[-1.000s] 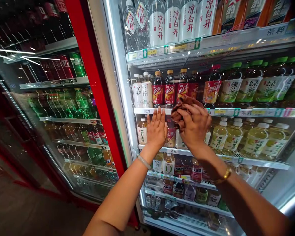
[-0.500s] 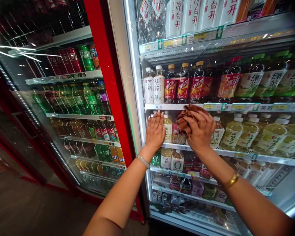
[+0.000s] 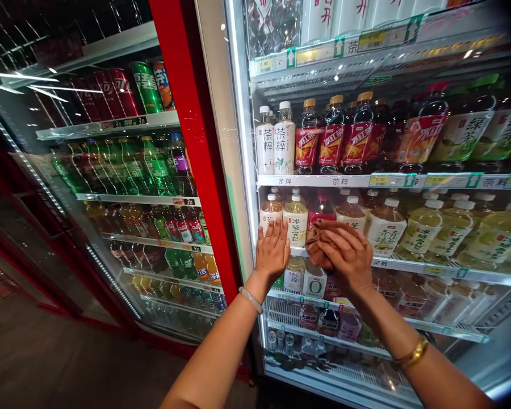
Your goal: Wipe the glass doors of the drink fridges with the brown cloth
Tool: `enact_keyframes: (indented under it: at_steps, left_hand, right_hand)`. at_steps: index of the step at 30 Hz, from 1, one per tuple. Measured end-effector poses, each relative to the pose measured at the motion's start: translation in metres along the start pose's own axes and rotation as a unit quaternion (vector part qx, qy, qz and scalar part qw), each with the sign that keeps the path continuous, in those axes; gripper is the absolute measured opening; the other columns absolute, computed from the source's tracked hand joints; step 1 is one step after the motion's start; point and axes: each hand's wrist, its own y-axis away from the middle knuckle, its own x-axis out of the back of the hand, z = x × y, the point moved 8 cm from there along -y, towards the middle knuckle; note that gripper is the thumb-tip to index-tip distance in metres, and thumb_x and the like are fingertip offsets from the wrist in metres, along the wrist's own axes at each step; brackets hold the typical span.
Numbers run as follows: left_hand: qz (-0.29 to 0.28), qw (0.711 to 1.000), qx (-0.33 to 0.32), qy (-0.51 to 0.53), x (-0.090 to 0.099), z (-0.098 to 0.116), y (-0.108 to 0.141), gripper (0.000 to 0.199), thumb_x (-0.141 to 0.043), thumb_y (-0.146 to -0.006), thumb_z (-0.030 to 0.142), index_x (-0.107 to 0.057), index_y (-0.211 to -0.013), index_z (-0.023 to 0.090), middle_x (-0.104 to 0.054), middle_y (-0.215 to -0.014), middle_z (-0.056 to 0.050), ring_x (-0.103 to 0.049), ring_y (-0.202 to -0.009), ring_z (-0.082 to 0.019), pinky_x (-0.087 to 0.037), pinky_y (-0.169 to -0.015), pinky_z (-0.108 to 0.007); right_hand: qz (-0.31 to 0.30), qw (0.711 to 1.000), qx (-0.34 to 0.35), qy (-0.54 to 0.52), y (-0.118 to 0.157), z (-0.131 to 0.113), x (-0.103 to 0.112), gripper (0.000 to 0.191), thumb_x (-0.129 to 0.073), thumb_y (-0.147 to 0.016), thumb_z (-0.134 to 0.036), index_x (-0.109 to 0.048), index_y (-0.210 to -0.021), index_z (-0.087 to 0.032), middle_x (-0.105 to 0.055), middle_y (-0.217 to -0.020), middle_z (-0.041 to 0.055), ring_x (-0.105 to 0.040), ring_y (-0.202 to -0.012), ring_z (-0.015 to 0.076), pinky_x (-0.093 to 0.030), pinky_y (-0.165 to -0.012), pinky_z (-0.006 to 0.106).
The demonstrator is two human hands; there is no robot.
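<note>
Right hand [image 3: 347,253] clutching scrunched-up brown cloth [image 3: 321,247] at front of drinks cooler [image 3: 230,136], my left hand [image 3: 272,250] just lying flat alongside, fingers barely apart.

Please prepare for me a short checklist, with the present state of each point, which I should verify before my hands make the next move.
1. Brown cloth held in the right hand: ok, bunched under the fingers.
2. Left hand without any object visible in it: ok, fingers extended.
3. Hands apart from each other: ok, a gap shows between them.
4. Red-label bottles upright on the shelf above the hands: ok.
5. Left palm's contact: cannot tell, it faces away from the camera.
</note>
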Motion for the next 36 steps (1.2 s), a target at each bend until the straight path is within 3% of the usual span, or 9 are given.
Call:
enact_keyframes:
  at_steps: [3, 6, 11, 15, 19, 23, 28, 31, 36]
  left_hand:
    - [0.015, 1.000, 0.010, 0.002, -0.005, 0.002, -0.001, 0.075, -0.043, -0.103, 0.021, -0.007, -0.168, 0.015, -0.032, -0.168, -0.018, -0.022, -0.160, -0.026, -0.005, -0.132, -0.057]
    - [0.043, 0.998, 0.047, 0.004, -0.009, 0.008, -0.001, 0.076, -0.045, -0.101, 0.020, -0.008, -0.168, 0.013, -0.036, -0.166, -0.020, -0.026, -0.160, -0.028, -0.004, -0.132, -0.060]
    - [0.059, 0.997, 0.054, -0.007, -0.012, 0.033, 0.009, 0.072, -0.047, -0.102, 0.030, -0.023, -0.164, 0.005, -0.043, -0.160, -0.025, -0.037, -0.156, -0.032, -0.004, -0.132, -0.061]
    - [0.024, 0.999, 0.034, -0.021, -0.018, 0.059, 0.002, 0.062, -0.047, -0.100, 0.024, -0.039, -0.159, 0.006, -0.050, -0.157, -0.021, -0.045, -0.151, -0.028, -0.006, -0.133, -0.054]
    - [0.062, 0.995, 0.076, -0.008, -0.015, 0.075, -0.022, 0.065, -0.049, -0.098, 0.019, -0.037, -0.160, 0.007, -0.046, -0.160, -0.021, -0.038, -0.155, -0.031, -0.007, -0.132, -0.061]
    - [0.027, 0.989, 0.135, 0.047, -0.026, 0.083, -0.034, 0.074, -0.052, -0.095, 0.021, -0.028, -0.163, 0.003, -0.037, -0.164, -0.026, -0.028, -0.159, -0.036, -0.010, -0.130, -0.067]
    - [-0.032, 0.992, 0.085, 0.082, -0.044, 0.113, -0.027, 0.070, -0.054, -0.094, 0.030, -0.041, -0.158, 0.004, -0.043, -0.162, -0.027, -0.028, -0.158, -0.042, -0.016, -0.127, -0.072]
    - [0.000, 0.994, 0.065, 0.089, -0.041, 0.133, -0.032, 0.065, -0.049, -0.097, 0.027, -0.040, -0.159, 0.008, -0.037, -0.166, -0.023, -0.021, -0.161, -0.038, -0.007, -0.130, -0.066]
    - [0.019, 0.991, 0.102, 0.085, -0.042, 0.146, -0.051, 0.072, -0.040, -0.099, 0.025, -0.018, -0.166, 0.010, -0.017, -0.174, -0.020, 0.004, -0.163, -0.030, 0.011, -0.127, -0.066]
  right_hand:
    - [0.043, 0.997, -0.066, 0.025, -0.035, 0.015, 0.005, 0.033, -0.063, -0.092, -0.027, -0.068, -0.125, -0.031, -0.067, -0.137, 0.0045, -0.050, -0.140, 0.0255, -0.032, -0.125, 0.055]
    - [0.078, 0.994, -0.071, 0.039, -0.059, -0.003, -0.001, 0.035, -0.060, -0.093, -0.026, -0.068, -0.127, -0.031, -0.067, -0.139, 0.0040, -0.051, -0.139, 0.0267, -0.032, -0.125, 0.055]
    - [-0.003, 0.999, -0.004, 0.032, -0.017, -0.031, -0.012, 0.028, -0.066, -0.092, -0.021, -0.070, -0.118, -0.032, -0.073, -0.131, -0.0018, -0.057, -0.132, 0.0217, -0.032, -0.126, 0.050]
    - [-0.013, 1.000, -0.004, -0.001, 0.017, 0.008, 0.011, 0.025, -0.067, -0.093, -0.027, -0.069, -0.117, -0.032, -0.073, -0.124, 0.0006, -0.058, -0.130, 0.0207, -0.034, -0.124, 0.049]
    - [0.051, 0.996, -0.052, 0.043, -0.013, 0.049, 0.030, 0.029, -0.069, -0.091, -0.029, -0.069, -0.120, -0.031, -0.069, -0.129, 0.0043, -0.054, -0.135, 0.0245, -0.036, -0.122, 0.052]
    - [0.092, 0.990, -0.088, 0.061, -0.033, 0.046, 0.029, 0.026, -0.064, -0.093, -0.029, -0.069, -0.119, -0.031, -0.067, -0.135, 0.0039, -0.051, -0.138, 0.0244, -0.034, -0.124, 0.053]
    - [0.026, 0.997, -0.049, 0.057, 0.018, 0.045, 0.032, 0.029, -0.065, -0.095, -0.031, -0.066, -0.124, -0.034, -0.069, -0.131, 0.0018, -0.054, -0.136, 0.0216, -0.035, -0.126, 0.051]
    - [0.025, 0.994, -0.078, 0.065, 0.036, 0.077, 0.055, 0.028, -0.069, -0.092, -0.033, -0.067, -0.120, -0.035, -0.069, -0.128, 0.0031, -0.056, -0.133, 0.0252, -0.038, -0.123, 0.053]
    - [0.080, 0.980, -0.149, 0.102, 0.002, 0.113, 0.081, 0.027, -0.059, -0.096, -0.032, -0.066, -0.122, -0.028, -0.063, -0.137, 0.0067, -0.051, -0.140, 0.0296, -0.040, -0.121, 0.057]
